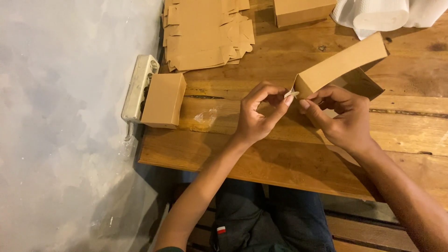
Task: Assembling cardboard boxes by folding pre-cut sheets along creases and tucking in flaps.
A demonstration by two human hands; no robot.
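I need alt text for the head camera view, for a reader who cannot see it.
Two bare hands, left hand and right hand, hold a half-folded brown cardboard box above a wooden plank table, pinching a small pale flap at its corner. A finished brown cardboard box, a stack of flat brown cardboard blanks and a white power strip lie to the left.

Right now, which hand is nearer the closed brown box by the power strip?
Left. The left hand is just right of the closed brown box, apart from it. The right hand is farther right, at the half-folded carton.
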